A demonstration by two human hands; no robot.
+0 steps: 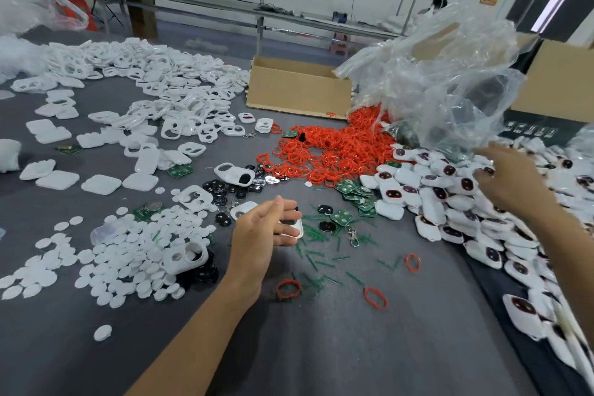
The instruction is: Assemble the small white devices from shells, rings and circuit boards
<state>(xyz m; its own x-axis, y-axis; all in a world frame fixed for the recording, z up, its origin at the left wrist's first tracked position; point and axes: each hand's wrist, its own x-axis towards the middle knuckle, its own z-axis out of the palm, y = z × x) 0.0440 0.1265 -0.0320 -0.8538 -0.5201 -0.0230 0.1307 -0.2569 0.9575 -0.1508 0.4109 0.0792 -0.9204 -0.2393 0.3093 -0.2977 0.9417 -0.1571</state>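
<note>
Left hand (263,231): raised just above the grey worktop (321,347) near the middle of the view, palm turned to the right, holding a white shell (298,230).
Left fingers (284,205): curled round the shell, thumb on top and the others wrapped across its face and underside.
White shell: only its rounded right end and a dark patch show past the fingertips; the rest is hidden in the hand.
Right hand (511,180): held in the air at the right, over the pile of finished devices (434,199), blurred, holding nothing.
Right fingers (485,151): spread and pointing left toward the clear plastic bag (450,74); whether they touch the pile cannot be told.
Red rings (337,148): a heap spilling from under the bag, well beyond the left hand; three loose ones lie nearer, one (288,289) just below the left wrist.
Circuit boards (353,193): green, a small cluster between the ring heap and the finished devices.
Empty shells (167,83): a broad spread over the far left.
White discs (128,254): scattered to the left of the left forearm.
Black round parts (221,190): just beyond the left hand.
Green strips (315,231): strewn right beside the held shell.
Cardboard box (295,90): open, at the far side.
</note>
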